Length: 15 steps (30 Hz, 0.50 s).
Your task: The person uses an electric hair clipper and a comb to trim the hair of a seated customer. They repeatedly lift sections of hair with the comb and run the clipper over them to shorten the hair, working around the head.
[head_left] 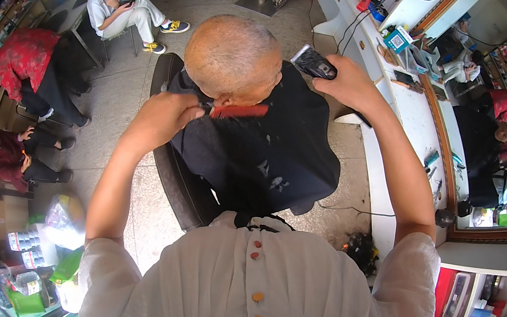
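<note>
A seated person with close-cropped grey hair (234, 49) is in front of me, wrapped in a black barber cape (260, 159). Clipped pale hair lies in tufts on the cape. My left hand (171, 115) is closed around the dark handle of a red brush (239, 110), whose bristles are blurred by motion beside the person's neck and ear. Raised to the right of the head, my right hand (348, 82) grips a black and silver hair clipper (314, 62), its cutting end apart from the hair.
The person sits in a dark barber chair (179, 190). Along the right runs a white counter (415, 124) with tools and cords, below a framed mirror (504, 125). Several people sit or bend at the left, near shelves. A dark heap (360, 250) lies on the floor at the right.
</note>
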{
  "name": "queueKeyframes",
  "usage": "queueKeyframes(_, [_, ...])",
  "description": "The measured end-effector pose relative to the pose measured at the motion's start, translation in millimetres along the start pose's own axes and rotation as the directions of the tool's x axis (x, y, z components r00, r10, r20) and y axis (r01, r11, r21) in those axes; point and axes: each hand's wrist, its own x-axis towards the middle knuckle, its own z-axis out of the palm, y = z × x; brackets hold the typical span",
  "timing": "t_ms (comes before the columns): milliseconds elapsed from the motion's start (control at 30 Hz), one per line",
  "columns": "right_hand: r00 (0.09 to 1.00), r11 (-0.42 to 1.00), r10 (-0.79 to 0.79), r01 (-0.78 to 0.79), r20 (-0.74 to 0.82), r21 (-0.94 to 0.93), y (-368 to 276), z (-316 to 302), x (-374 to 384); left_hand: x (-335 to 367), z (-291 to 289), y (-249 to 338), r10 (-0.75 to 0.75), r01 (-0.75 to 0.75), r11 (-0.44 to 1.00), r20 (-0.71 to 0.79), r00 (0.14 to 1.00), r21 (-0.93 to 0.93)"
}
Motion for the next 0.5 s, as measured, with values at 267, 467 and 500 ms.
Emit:
queueKeyframes(267, [0.957, 0.856, -0.273, 0.195, -0.1, -0.479, -36, -10, 29, 28, -17, -27, -0.209, 0.016, 0.936, -0.52, 0.828, -0.351])
queueKeyframes(467, [0.954, 0.763, -0.298, 0.21, -0.044, -0.612, -71, -12, 32, 68, -11, -10, -0.171, 0.013, 0.959, -0.543, 0.822, -0.282])
queueKeyframes(500, [0.958, 0.751, -0.285, 0.207, -0.025, -0.626, -74, -11, 34, 72, -10, -10, -0.175, 0.027, 0.961, -0.53, 0.829, -0.275])
